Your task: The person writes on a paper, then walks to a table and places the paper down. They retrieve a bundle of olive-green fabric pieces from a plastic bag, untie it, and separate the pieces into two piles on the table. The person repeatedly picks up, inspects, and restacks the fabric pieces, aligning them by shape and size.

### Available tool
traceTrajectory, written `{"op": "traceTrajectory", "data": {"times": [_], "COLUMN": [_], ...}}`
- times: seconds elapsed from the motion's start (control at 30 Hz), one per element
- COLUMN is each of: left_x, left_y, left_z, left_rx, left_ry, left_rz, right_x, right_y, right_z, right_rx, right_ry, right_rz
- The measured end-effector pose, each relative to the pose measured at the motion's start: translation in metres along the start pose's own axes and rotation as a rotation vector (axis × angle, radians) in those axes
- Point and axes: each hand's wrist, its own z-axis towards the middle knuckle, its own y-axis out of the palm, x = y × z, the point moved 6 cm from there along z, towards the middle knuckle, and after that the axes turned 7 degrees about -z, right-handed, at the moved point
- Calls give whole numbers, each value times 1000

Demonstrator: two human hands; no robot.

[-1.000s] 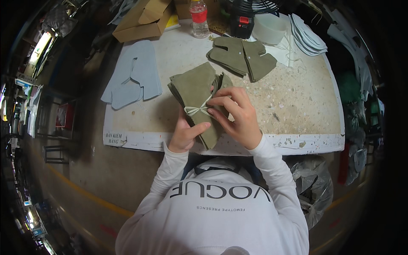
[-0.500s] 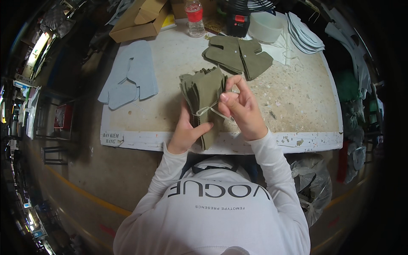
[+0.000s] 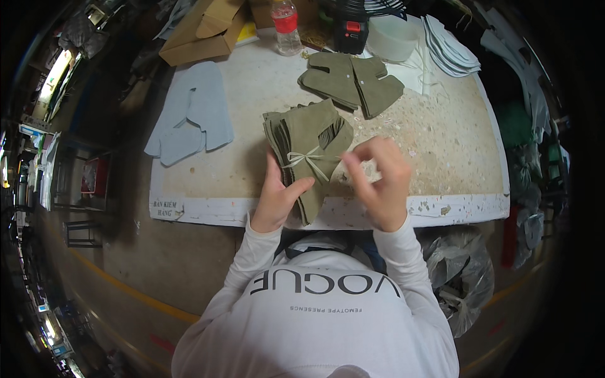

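My left hand (image 3: 277, 198) grips a bundle of olive cut fabric pieces (image 3: 310, 129) from its lower left, thumb laid across the front. A thin pale string (image 3: 304, 157) is wound round the bundle's narrow middle and tied in a bow, its loops and ends lying on the front piece. The bundle is tilted above the table's near part, its upper layers fanned out. Beside its right edge, my right hand (image 3: 386, 183) is held with bent fingers and the thumb apart from them, slightly blurred. No string shows in it.
Olive cut pieces (image 3: 350, 82) lie stacked beyond the bundle. Grey-blue pieces (image 3: 211, 104) are at left, and more pale pieces (image 3: 450, 47) at far right. Along the back stand a cardboard box (image 3: 205, 31), a bottle (image 3: 287, 28), a black device (image 3: 350, 34) and a white tub (image 3: 392, 39).
My right hand has come away from the string and moved right and toward me. The bundle's upper right layers have spread outward, while my left hand keeps its hold.
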Motion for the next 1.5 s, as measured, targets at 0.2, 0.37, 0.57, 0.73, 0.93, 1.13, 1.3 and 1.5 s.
{"op": "traceTrajectory", "data": {"times": [0.2, 0.37, 0.57, 0.73, 0.93, 1.13, 1.3, 1.5], "left_x": [-1, -2, -5, -4, 0, 2, -8, -14], "left_y": [8, 4, -1, -14, -37, -39, -43, -44], "left_z": [1, -1, -4, -9, -7, -9, -24, -26], "left_rx": [-38, -25, 3, 48, 125, 170, 375, 414], "left_ry": [24, 15, 4, -52, -51, -79, 112, 279], "left_rz": [35, 48, 59, 36, -78, -303, -516, -446], "right_x": [3, 6, 19, 89, 248, 364, 290, 63], "right_y": [41, 55, -3, -100, -123, -74, -67, -4], "right_z": [-20, -28, 16, 65, 99, 119, 143, 57], "right_rx": [-238, -668, -304, 111, 223, -74, -5, -275], "right_ry": [54, 537, 338, -94, 503, 651, 306, -129], "right_rz": [219, 1429, 1917, 1758, 350, -184, -610, 198]}}
